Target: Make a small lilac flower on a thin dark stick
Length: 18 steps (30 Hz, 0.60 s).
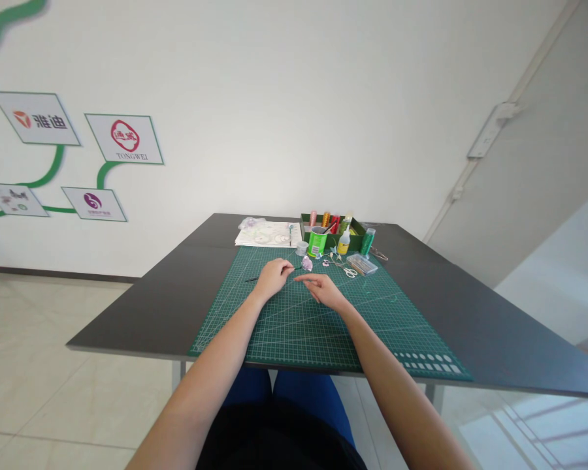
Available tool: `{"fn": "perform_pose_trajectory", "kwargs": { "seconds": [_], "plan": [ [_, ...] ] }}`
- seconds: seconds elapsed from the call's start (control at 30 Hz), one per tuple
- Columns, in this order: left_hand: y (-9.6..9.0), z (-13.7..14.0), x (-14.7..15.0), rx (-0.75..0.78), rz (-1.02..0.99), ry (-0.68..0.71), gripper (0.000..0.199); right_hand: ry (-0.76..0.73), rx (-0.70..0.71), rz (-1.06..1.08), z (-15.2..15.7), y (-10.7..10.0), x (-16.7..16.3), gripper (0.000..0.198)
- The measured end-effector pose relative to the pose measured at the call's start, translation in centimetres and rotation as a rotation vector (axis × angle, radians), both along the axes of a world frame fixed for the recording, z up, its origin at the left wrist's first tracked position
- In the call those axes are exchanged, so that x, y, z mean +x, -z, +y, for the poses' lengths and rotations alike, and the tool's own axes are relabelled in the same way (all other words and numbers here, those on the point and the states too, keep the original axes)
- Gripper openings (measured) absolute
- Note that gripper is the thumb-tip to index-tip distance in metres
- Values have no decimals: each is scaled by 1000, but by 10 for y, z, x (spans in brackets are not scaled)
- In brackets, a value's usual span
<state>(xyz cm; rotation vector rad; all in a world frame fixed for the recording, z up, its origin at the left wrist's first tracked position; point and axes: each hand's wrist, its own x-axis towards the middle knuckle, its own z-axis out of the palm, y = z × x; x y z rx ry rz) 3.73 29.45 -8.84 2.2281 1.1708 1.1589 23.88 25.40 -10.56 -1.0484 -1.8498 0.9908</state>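
Observation:
Pinched between the fingers of my left hand (273, 277) is a thin dark stem, with a small pale-pink flower (306, 263) at its right end. What seems to be the stem's other end (251, 280) shows left of that hand. My right hand (324, 289) hovers just to the right, its index finger stretched towards the left hand and the other fingers loosely bent apart. It holds nothing that I can see. Both hands are over the green cutting mat (304, 329). White-handled scissors (349, 271) and small wire-like pieces (334, 258) lie beyond the right hand.
Behind the hands stand a green can (317, 242), a small clear cup (302, 249), a glue bottle (343, 243) and a green tube (367, 242). A dark green box (357, 230) holds coloured rolls. A clear case (362, 264), pliers (379, 253) and white sheets (259, 235) lie on the dark table (147, 320).

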Motion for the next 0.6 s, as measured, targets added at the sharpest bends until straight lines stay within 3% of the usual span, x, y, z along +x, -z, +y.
{"fn": "perform_pose_trajectory", "kwargs": {
  "seconds": [0.3, 0.6],
  "plan": [
    [1, -3, -1, 25, 214, 58, 18, -44, -53, 162, -4, -9, 1, 44],
    [1, -4, -1, 9, 348, 176, 18, 32, -78, 407, -7, -19, 10, 42]
  ]
}}
